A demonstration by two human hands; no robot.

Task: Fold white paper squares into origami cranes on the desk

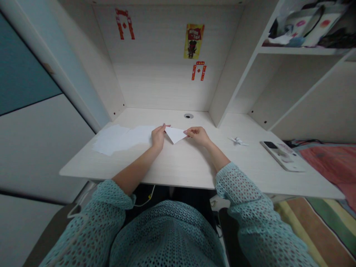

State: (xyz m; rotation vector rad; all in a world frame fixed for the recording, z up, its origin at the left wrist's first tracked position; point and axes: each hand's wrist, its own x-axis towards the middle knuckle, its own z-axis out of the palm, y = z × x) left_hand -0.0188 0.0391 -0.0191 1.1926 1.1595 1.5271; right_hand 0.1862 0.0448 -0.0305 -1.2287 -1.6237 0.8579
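Note:
Between my hands a folded sheet of white paper (175,134) forms a triangle with its point toward me, held just over the desk. My left hand (158,137) pinches its left corner, thumb on top. At the right corner the fingers of my right hand (197,135) are closed on the paper. Left of my left hand, several loose white sheets (116,139) lie spread over one another. A small folded white paper piece (237,141) with thin pointed arms rests on the desk to the right of my right hand.
The white desk (178,170) has a cable hole (188,116) near its back panel. A phone (282,156) lies toward the right end. Upright boards and a loaded shelf (306,51) stand at the right. Red and yellow stickers (194,41) mark the back panel.

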